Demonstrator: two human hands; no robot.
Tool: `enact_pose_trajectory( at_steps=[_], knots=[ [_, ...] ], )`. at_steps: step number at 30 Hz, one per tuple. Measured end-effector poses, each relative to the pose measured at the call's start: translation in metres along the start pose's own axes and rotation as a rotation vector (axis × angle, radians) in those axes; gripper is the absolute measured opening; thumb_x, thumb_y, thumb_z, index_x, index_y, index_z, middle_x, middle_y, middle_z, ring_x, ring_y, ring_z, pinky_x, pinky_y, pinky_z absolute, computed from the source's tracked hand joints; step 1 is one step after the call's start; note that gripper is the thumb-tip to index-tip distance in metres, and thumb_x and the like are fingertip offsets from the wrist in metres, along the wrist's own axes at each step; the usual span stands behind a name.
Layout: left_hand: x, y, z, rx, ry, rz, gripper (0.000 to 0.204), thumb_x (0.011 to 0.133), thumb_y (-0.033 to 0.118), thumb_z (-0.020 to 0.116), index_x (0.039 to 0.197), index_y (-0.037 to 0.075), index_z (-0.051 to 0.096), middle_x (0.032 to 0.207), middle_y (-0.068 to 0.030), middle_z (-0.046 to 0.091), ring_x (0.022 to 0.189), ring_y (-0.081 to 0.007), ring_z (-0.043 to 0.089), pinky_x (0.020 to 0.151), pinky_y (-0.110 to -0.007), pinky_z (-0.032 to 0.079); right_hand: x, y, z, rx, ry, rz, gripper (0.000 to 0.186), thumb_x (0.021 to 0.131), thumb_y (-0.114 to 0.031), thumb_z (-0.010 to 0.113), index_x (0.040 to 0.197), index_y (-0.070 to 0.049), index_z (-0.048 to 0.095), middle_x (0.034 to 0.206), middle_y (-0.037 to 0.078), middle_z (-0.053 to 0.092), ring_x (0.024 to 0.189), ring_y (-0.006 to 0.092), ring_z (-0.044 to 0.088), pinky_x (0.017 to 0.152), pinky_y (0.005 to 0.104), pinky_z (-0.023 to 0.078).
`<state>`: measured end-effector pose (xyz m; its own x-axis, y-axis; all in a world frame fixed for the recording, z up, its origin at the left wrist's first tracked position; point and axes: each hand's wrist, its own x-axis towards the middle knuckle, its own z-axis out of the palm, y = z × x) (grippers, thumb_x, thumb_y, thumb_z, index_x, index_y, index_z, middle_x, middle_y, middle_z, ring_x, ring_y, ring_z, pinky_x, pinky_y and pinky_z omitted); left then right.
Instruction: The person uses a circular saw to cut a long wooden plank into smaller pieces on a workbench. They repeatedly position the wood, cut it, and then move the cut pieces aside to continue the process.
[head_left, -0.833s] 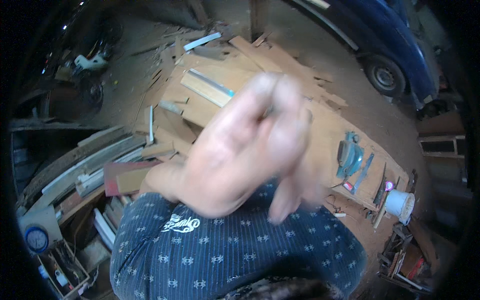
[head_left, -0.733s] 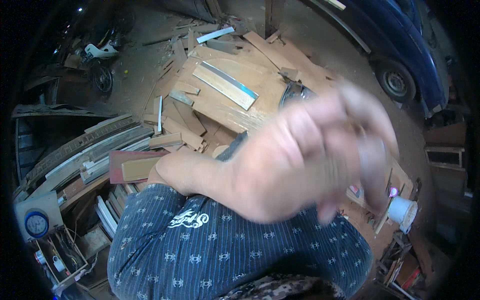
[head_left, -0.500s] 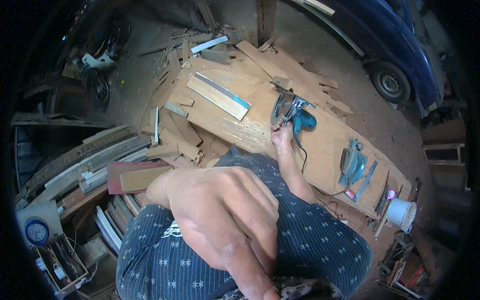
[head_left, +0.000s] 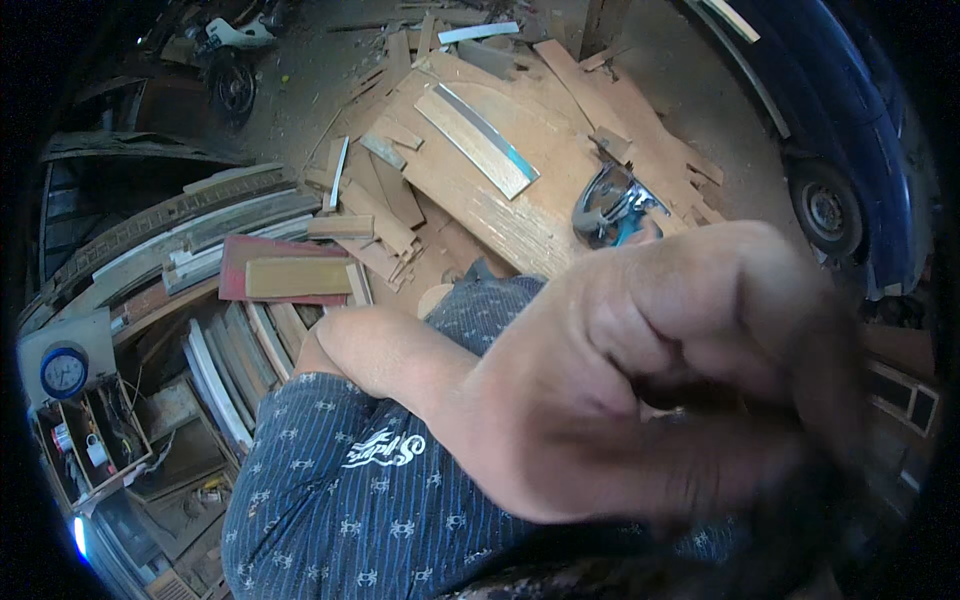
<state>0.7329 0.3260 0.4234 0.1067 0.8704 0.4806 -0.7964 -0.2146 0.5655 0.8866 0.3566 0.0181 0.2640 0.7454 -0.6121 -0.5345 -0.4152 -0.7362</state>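
Note:
My left hand (head_left: 660, 370) is raised very close to the camera, its fingers curled in and their tips blurred into a dark patch; whatever they hold, if anything, is hidden. Beyond it, a circular saw (head_left: 603, 208) rests on a large wooden sheet (head_left: 478, 222), with just its shiny guard and a bit of teal body showing. My right hand (head_left: 650, 226) is almost wholly covered by the left; only a small patch of skin shows beside the saw, so its grip is hidden. A pale plank with a silver-blue edge strip (head_left: 480, 140) lies on the sheet.
Wood offcuts (head_left: 375, 235) lie beyond my knees. Stacked boards (head_left: 205, 240) and a red panel (head_left: 232, 270) are at the left, near a round blue dial (head_left: 64, 371) and a divided wooden box (head_left: 110, 465). A blue vehicle (head_left: 880, 190) stands at the far right.
My left hand has swung right and up toward the camera, now covering my right arm, the planer and most of the saw. The view has shifted, moving the scene upward in the picture.

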Motion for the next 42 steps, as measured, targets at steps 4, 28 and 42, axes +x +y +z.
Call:
enact_pose_trajectory(
  at_steps=[4, 28, 42],
  knots=[
    [-0.009, 0.015, 0.015, 0.039, 0.143, -0.016, 0.015, 0.097, 0.015, 0.064, 0.107, 0.006, 0.056, 0.084, -0.0102, 0.066, 0.068, -0.0195, 0.063, 0.063, -0.033, 0.055, 0.084, -0.057, -0.034, -0.412, 0.182, -0.316, 0.032, 0.102, -0.036, 0.054, 0.086, -0.009, 0.057, 0.064, 0.002, 0.056, 0.051, 0.0118, 0.052, 0.042, 0.0284, 0.039],
    [-0.174, -0.189, -0.360, 0.650, 1.159, -0.901, 0.044, 0.096, 0.013, 0.067, 0.128, -0.007, 0.045, 0.098, -0.0122, 0.064, 0.069, -0.0141, 0.061, 0.054, -0.027, 0.055, 0.023, 0.056, 0.092, -0.215, -0.451, 0.457, 0.033, 0.106, -0.020, 0.046, 0.119, 0.009, 0.054, 0.109, 0.021, 0.066, 0.088, 0.0250, 0.069, 0.077, 0.0364, 0.059],
    [-0.194, -0.104, -0.452, 0.532, 1.084, -1.034, 0.048, 0.102, 0.011, 0.055, 0.143, -0.005, 0.037, 0.125, -0.0178, 0.063, 0.088, -0.0212, 0.069, 0.065, -0.031, 0.061, 0.041, 0.021, 0.076, -0.221, -0.301, 0.339, 0.045, 0.104, -0.042, 0.049, 0.128, -0.006, 0.059, 0.110, 0.012, 0.069, 0.096, 0.0163, 0.066, 0.074, 0.0307, 0.052]
  ],
)
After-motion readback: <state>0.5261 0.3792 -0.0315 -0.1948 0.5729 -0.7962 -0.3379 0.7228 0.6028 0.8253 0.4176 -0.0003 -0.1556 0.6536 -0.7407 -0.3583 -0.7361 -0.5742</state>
